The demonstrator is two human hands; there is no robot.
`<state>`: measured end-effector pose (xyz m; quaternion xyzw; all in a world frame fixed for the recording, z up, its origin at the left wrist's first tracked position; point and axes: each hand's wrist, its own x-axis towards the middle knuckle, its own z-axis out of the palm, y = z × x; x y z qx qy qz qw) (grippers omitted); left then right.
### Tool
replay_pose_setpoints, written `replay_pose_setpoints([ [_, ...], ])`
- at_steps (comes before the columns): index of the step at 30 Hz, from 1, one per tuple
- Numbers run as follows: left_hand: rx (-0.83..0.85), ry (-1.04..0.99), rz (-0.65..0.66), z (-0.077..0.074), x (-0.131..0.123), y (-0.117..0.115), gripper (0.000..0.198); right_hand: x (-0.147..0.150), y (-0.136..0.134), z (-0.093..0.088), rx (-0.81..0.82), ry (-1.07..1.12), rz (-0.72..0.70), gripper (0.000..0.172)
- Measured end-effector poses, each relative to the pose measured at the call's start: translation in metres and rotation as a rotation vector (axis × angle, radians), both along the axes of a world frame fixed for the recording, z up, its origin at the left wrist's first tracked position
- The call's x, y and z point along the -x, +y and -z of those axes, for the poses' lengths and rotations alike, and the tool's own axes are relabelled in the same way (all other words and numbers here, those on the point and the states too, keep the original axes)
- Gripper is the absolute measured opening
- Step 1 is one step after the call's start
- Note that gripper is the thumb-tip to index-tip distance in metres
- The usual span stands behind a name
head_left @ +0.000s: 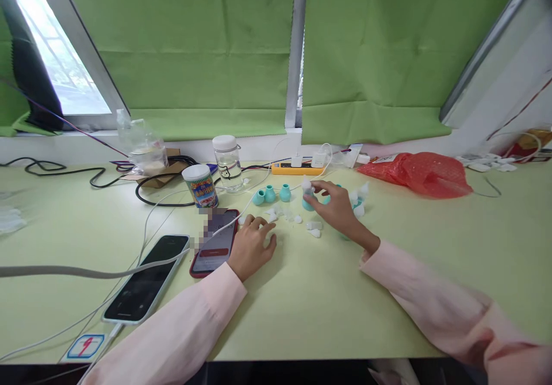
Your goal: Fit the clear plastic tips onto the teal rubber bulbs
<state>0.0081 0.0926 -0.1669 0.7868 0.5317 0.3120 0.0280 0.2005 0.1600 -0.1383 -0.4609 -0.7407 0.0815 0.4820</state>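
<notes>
My right hand (pixel 332 204) pinches a small part with a whitish translucent top (pixel 306 185) and a teal base (pixel 307 203), upright just above or on the table. My left hand (pixel 252 246) rests on the table beside a red-cased phone (pixel 214 253), fingers loosely bent and apart, with nothing in them. Beyond the hands stand several teal vase-shaped pieces (pixel 285 193). Small white translucent pieces (pixel 314 225) lie scattered between my hands. More white pieces (pixel 361 192) and teal ones sit behind my right hand, partly hidden by it.
A second phone (pixel 146 278) on a white cable lies at left. A white-lidded can (pixel 200 187) and a clear jar (pixel 227 164) stand behind. An orange power strip (pixel 297 169) runs along the wall. A red plastic bag (pixel 418 173) lies at right.
</notes>
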Motion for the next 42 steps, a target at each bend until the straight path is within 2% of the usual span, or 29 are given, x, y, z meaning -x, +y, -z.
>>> replay_pose_setpoints([
  [2, -0.015, 0.216, 0.007, 0.003, -0.001, -0.001, 0.027, 0.003, 0.010, 0.005, -0.024, -0.120, 0.083, 0.023],
  [6, 0.044, 0.414, 0.001, 0.007, -0.001, -0.002, 0.023, 0.007, 0.022, 0.017, 0.076, -0.300, 0.208, 0.041],
  [8, 0.069, 0.451, -0.012, 0.007, -0.001, -0.002, 0.021, 0.006, 0.024, 0.021, 0.113, -0.354, 0.228, 0.046],
  [13, 0.147, 0.473, 0.009, 0.005, -0.001, -0.002, 0.020, 0.003, 0.028, 0.026, 0.178, -0.479, 0.242, 0.045],
  [19, 0.161, 0.452, 0.033, 0.008, -0.002, 0.000, 0.025, 0.005, 0.024, 0.025, 0.148, -0.551, 0.287, 0.045],
  [21, 0.167, 0.439, 0.035, 0.009, -0.002, 0.001, 0.024, 0.007, 0.020, 0.025, 0.088, -0.558, 0.256, 0.042],
  [23, 0.173, 0.419, 0.035, 0.009, -0.001, 0.002, 0.021, 0.012, 0.015, 0.026, 0.033, -0.621, 0.148, 0.034],
  [27, 0.185, 0.355, 0.024, 0.009, -0.001, 0.005, 0.017, 0.021, 0.007, 0.032, 0.042, -0.792, -0.054, 0.025],
  [34, 0.205, 0.242, 0.054, 0.011, 0.000, 0.006, 0.020, 0.029, 0.012, 0.042, 0.069, -0.852, -0.072, 0.025],
  [38, 0.210, 0.150, 0.053, 0.011, 0.000, 0.006, 0.021, 0.029, 0.016, 0.045, 0.107, -0.829, -0.070, 0.021],
  [42, 0.213, 0.014, 0.038, 0.009, 0.000, 0.005, 0.020, 0.026, 0.018, 0.046, 0.124, -0.762, -0.133, 0.018],
])
